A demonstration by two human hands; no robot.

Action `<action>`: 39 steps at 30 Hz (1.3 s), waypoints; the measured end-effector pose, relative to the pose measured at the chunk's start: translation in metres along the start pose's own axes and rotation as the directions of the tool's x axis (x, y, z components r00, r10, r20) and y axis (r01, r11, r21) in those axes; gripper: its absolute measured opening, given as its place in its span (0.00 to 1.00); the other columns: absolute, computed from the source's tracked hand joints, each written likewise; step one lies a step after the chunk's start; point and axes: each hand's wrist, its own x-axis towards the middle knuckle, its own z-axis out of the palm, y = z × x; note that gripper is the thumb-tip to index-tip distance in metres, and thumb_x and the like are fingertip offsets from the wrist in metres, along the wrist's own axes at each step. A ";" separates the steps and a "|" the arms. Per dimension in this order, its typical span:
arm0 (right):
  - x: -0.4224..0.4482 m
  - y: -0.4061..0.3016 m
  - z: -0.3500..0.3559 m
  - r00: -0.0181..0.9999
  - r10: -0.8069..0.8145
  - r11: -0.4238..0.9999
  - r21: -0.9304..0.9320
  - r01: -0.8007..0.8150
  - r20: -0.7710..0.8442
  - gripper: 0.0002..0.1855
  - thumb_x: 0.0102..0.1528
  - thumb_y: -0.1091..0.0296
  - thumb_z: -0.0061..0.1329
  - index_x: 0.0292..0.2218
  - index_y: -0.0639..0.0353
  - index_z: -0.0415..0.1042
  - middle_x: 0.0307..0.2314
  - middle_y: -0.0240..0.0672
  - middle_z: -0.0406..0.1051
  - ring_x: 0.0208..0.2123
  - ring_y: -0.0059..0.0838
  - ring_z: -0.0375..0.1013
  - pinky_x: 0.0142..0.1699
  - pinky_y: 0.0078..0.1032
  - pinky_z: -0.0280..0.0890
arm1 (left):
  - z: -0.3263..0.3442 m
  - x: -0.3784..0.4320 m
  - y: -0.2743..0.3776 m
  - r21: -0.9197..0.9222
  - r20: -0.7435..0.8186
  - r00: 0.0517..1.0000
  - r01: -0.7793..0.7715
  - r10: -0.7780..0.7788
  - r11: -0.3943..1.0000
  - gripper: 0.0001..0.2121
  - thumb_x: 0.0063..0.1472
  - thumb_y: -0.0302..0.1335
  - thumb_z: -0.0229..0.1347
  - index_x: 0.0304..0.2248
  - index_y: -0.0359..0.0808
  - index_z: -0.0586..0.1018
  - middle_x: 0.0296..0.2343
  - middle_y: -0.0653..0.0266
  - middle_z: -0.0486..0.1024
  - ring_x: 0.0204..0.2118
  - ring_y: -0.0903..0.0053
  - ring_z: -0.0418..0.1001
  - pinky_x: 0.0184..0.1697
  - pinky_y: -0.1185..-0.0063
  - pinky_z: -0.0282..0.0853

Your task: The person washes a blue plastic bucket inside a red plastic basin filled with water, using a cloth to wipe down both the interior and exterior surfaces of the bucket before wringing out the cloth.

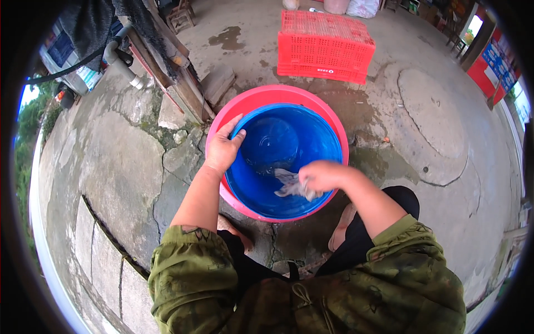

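A blue plastic basin sits tilted inside a larger pink plastic basin on the ground in front of me. My left hand grips the blue basin's left rim, thumb over the edge. In my right hand, slightly blurred, is a wet, greyish cloth bunched against the near right inner wall. A little water glistens inside the blue basin. Whatever lies under it in the pink basin is hidden.
Beyond the basins stands a red plastic crate. Wooden posts and a grey pipe rise at the left, beside a concrete block. Cracked, partly wet concrete surrounds me. A raised round slab is at the right.
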 end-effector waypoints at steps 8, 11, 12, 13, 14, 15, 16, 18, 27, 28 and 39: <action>-0.081 -0.023 -0.121 0.579 0.057 0.678 0.457 0.575 -0.813 0.09 0.59 0.76 0.46 0.42 0.59 0.71 0.35 0.26 0.72 0.38 0.20 0.72 0.44 0.22 0.66 | -0.041 0.014 -0.056 0.406 -0.162 0.986 0.101 -0.037 0.908 0.21 0.63 0.35 0.55 0.56 0.49 0.73 0.44 0.52 0.78 0.46 0.62 0.78 0.50 0.72 0.70; -0.105 -0.018 -0.143 0.312 0.120 0.451 0.332 0.829 -0.942 0.09 0.61 0.74 0.45 0.44 0.57 0.70 0.37 0.29 0.73 0.39 0.21 0.72 0.44 0.21 0.65 | -0.042 0.015 -0.058 0.490 -0.162 0.984 0.142 -0.071 0.860 0.23 0.63 0.36 0.56 0.57 0.49 0.70 0.45 0.52 0.78 0.47 0.60 0.76 0.51 0.70 0.69; -0.111 -0.016 -0.148 0.247 0.148 0.425 0.287 0.859 -0.958 0.09 0.61 0.74 0.45 0.44 0.57 0.69 0.38 0.30 0.73 0.39 0.22 0.72 0.43 0.21 0.65 | -0.039 0.013 -0.044 0.527 -0.151 0.985 0.152 -0.084 0.836 0.25 0.62 0.37 0.56 0.58 0.48 0.68 0.46 0.52 0.77 0.49 0.60 0.75 0.53 0.70 0.69; -0.117 -0.014 -0.153 0.183 0.178 0.398 0.241 0.885 -0.967 0.09 0.61 0.73 0.44 0.44 0.57 0.69 0.38 0.30 0.73 0.39 0.22 0.72 0.43 0.22 0.65 | -0.037 0.012 -0.037 0.564 -0.141 0.985 0.161 -0.098 0.810 0.27 0.62 0.37 0.56 0.60 0.48 0.67 0.48 0.51 0.76 0.50 0.60 0.74 0.54 0.70 0.68; -0.120 -0.010 -0.156 0.121 0.209 0.372 0.193 0.908 -0.970 0.09 0.62 0.73 0.44 0.44 0.57 0.69 0.39 0.31 0.73 0.39 0.23 0.72 0.43 0.22 0.65 | -0.035 0.012 -0.038 0.637 -0.145 0.988 0.138 -0.058 0.759 0.29 0.61 0.37 0.57 0.61 0.47 0.64 0.50 0.51 0.73 0.53 0.60 0.71 0.56 0.69 0.65; -0.121 -0.003 -0.157 0.135 0.215 0.384 0.211 0.899 -0.967 0.09 0.62 0.73 0.44 0.44 0.57 0.69 0.39 0.31 0.74 0.39 0.23 0.72 0.43 0.22 0.65 | -0.036 0.012 -0.038 0.706 -0.148 0.989 0.115 -0.013 0.699 0.32 0.60 0.37 0.58 0.62 0.46 0.62 0.53 0.51 0.70 0.56 0.60 0.68 0.59 0.68 0.62; -0.120 0.010 -0.156 0.147 0.221 0.398 0.227 0.889 -0.964 0.09 0.62 0.72 0.44 0.45 0.58 0.68 0.39 0.32 0.74 0.39 0.23 0.72 0.43 0.23 0.65 | -0.035 0.012 -0.037 0.768 -0.146 0.989 0.093 0.032 0.633 0.34 0.59 0.37 0.58 0.63 0.45 0.59 0.56 0.51 0.67 0.60 0.60 0.64 0.62 0.68 0.59; -0.114 0.040 -0.153 0.193 0.261 0.451 0.296 0.842 -0.946 0.07 0.62 0.73 0.44 0.43 0.57 0.68 0.37 0.33 0.74 0.35 0.23 0.71 0.40 0.23 0.66 | -0.029 0.012 -0.033 0.888 -0.097 0.986 0.023 0.138 0.459 0.37 0.58 0.39 0.59 0.64 0.42 0.57 0.60 0.53 0.60 0.64 0.60 0.55 0.65 0.65 0.51; -0.054 0.114 -0.121 0.567 0.533 0.659 0.728 0.187 -0.628 0.08 0.59 0.69 0.49 0.41 0.53 0.71 0.29 0.30 0.74 0.24 0.19 0.70 0.30 0.19 0.67 | 0.058 -0.048 0.062 0.713 0.318 0.732 -0.604 0.603 0.358 0.23 0.57 0.43 0.57 0.48 0.38 0.74 0.46 0.55 0.70 0.50 0.62 0.64 0.52 0.64 0.60; -0.049 0.107 -0.116 0.624 0.503 0.717 0.692 0.085 -0.598 0.09 0.59 0.67 0.49 0.42 0.54 0.71 0.30 0.30 0.74 0.26 0.20 0.71 0.30 0.20 0.67 | 0.069 -0.060 0.061 0.568 0.354 0.672 -0.707 0.650 0.421 0.20 0.57 0.42 0.57 0.44 0.37 0.76 0.41 0.55 0.72 0.43 0.62 0.69 0.46 0.64 0.65; -0.008 0.088 -0.086 0.748 0.412 0.824 0.564 -0.061 -0.521 0.24 0.57 0.48 0.54 0.45 0.59 0.71 0.39 0.37 0.76 0.38 0.28 0.76 0.43 0.30 0.70 | 0.082 -0.061 0.059 0.752 0.641 0.727 -0.532 -0.245 0.389 0.19 0.65 0.51 0.46 0.37 0.49 0.82 0.33 0.62 0.80 0.39 0.63 0.78 0.41 0.66 0.71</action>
